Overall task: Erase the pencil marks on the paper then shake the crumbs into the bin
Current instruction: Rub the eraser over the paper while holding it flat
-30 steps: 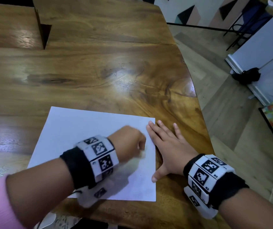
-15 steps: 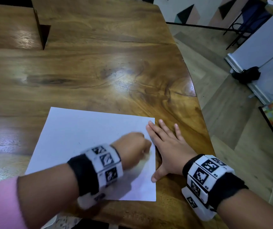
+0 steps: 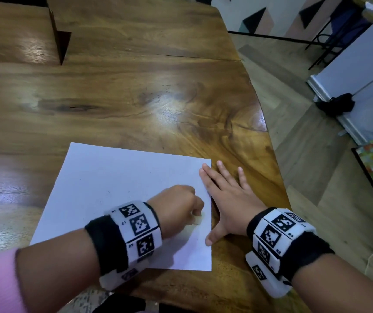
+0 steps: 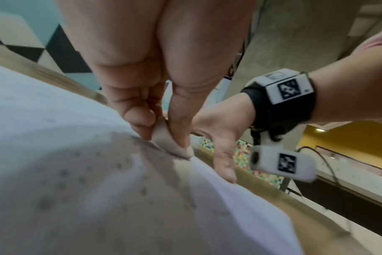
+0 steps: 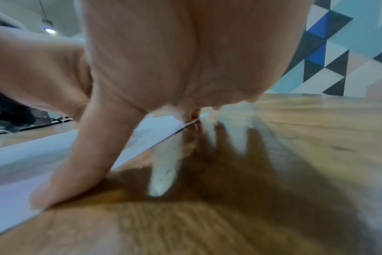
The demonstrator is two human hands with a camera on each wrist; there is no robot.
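Head view shows the white paper (image 3: 117, 199) lying flat near the wooden counter's (image 3: 135, 98) front right corner. The left hand (image 3: 176, 208) pinches a pale eraser (image 4: 170, 143) against the sheet near its right edge — grey crumbs (image 4: 120, 163) lie scattered beside it. The right hand (image 3: 230, 199) lies flat, fingers straight, index fingertip and thumb pressing on the paper's right edge.

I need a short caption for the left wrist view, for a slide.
Left hand pinches an eraser against the paper; right hand holds the sheet's edge.
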